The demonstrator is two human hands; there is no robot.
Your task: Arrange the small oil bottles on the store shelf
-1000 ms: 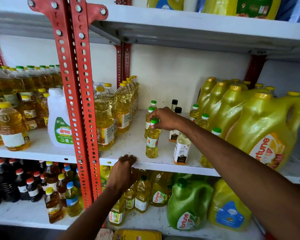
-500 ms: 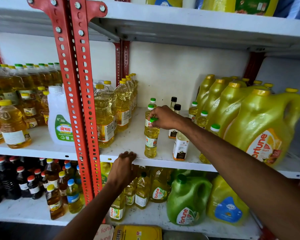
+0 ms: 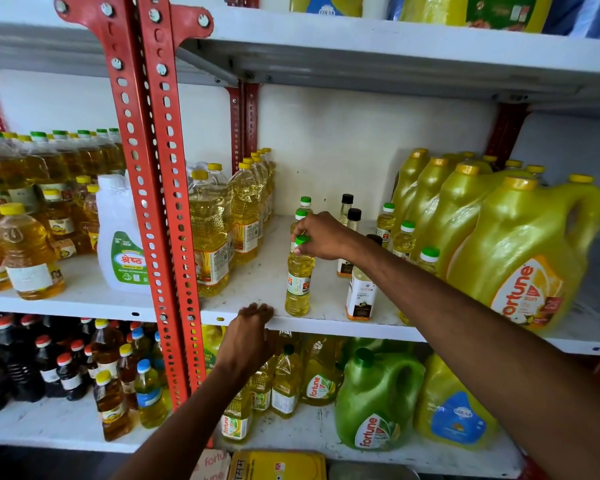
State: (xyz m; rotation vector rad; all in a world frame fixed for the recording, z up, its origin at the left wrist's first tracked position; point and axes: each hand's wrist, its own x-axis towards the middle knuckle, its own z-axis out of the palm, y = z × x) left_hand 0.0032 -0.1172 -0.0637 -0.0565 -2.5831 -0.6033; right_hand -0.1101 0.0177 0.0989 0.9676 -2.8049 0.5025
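A small yellow oil bottle with a green cap (image 3: 298,282) stands upright near the front of the middle shelf (image 3: 257,282). My right hand (image 3: 321,237) grips it around the cap and neck. Behind it stand two more small green-capped bottles (image 3: 305,202), partly hidden by my hand. Further small green-capped bottles (image 3: 404,237) line up to the right, beside dark-capped bottles (image 3: 354,216) and a white-labelled bottle (image 3: 361,296) under my forearm. My left hand (image 3: 252,327) rests with curled fingers on the shelf's front edge.
Large yellow Fortune jugs (image 3: 520,258) fill the shelf's right side. Tall yellow-capped oil bottles (image 3: 222,230) stand at the left by the red perforated upright (image 3: 156,202). A green jug (image 3: 378,403) and more bottles sit on the lower shelf.
The small bottle in my right hand has shifted slightly toward the shelf's front edge. My left hand stays on the edge.
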